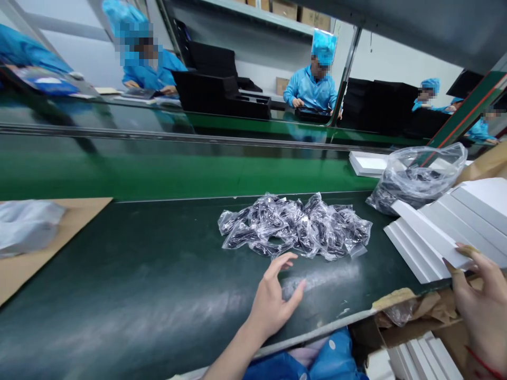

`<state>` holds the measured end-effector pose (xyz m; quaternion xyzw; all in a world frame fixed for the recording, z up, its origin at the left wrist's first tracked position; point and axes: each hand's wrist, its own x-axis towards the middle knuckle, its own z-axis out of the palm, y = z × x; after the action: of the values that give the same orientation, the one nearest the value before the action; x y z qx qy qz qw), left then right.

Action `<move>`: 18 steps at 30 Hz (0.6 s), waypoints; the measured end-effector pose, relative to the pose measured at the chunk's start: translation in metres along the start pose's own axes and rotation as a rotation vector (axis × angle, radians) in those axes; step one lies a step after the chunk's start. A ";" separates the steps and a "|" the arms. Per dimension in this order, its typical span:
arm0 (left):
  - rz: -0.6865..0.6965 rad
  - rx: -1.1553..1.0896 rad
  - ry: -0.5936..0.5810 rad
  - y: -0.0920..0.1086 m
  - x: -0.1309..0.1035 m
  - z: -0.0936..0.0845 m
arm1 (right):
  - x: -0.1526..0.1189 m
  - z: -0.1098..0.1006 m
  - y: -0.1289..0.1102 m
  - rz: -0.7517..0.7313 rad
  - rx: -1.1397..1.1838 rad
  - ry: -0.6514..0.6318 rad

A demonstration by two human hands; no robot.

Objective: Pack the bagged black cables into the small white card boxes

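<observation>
My left hand (275, 295) hovers over the dark green table with thumb and fingers apart and nothing between them. Just beyond its fingertips lies a heap of dark, cable-like items in clear plastic bags (297, 224). At the right, my right hand (477, 285) pinches the near end of a white flat box (430, 232) between thumb and fingers. That box rests at a tilt on a stack of similar white boxes (475, 221). What the bags hold is hard to make out exactly.
A large clear bag of dark items (415, 177) stands behind the white boxes. Cardboard with a whitish package (27, 224) lies at the left. Below the table edge is a carton of white boxes (423, 359). Several co-workers in blue sit across the green line (158, 174).
</observation>
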<state>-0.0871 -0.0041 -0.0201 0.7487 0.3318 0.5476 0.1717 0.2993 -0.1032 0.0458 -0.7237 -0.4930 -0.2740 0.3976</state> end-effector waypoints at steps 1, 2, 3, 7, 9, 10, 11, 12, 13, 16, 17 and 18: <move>-0.035 -0.002 0.018 -0.002 -0.002 -0.002 | -0.001 0.004 0.019 -0.051 -0.103 -0.015; -0.062 -0.006 0.030 -0.004 -0.004 -0.002 | -0.003 0.008 0.035 -0.065 -0.163 -0.047; -0.083 -0.013 0.034 -0.005 -0.005 -0.002 | -0.007 0.011 0.046 -0.067 -0.201 -0.068; -0.136 -0.068 -0.005 -0.004 -0.007 -0.001 | -0.023 0.021 0.055 0.008 -0.245 -0.054; -0.151 -0.095 -0.021 -0.004 -0.006 0.000 | -0.026 0.024 0.048 0.048 -0.253 -0.019; -0.154 -0.105 -0.021 -0.004 -0.006 -0.001 | -0.026 0.026 0.044 0.065 -0.248 -0.011; -0.156 -0.112 -0.018 -0.004 -0.006 -0.001 | -0.025 0.028 0.039 0.080 -0.238 -0.002; -0.160 -0.116 -0.015 -0.003 -0.005 -0.001 | -0.023 0.031 0.034 0.091 -0.223 0.008; -0.166 -0.119 -0.012 -0.003 -0.005 -0.001 | -0.022 0.034 0.028 0.099 -0.205 0.024; -0.199 -0.116 -0.022 -0.004 -0.005 -0.002 | -0.020 0.051 0.006 0.108 -0.114 0.047; -0.215 -0.116 -0.027 -0.004 -0.005 -0.002 | -0.022 0.059 -0.004 0.103 -0.061 0.010; -0.228 -0.117 -0.030 -0.004 -0.005 -0.002 | -0.024 0.068 -0.014 0.092 0.002 -0.060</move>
<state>-0.0912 -0.0046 -0.0256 0.7030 0.3797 0.5315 0.2813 0.2774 -0.0546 -0.0052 -0.7530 -0.4711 -0.2331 0.3958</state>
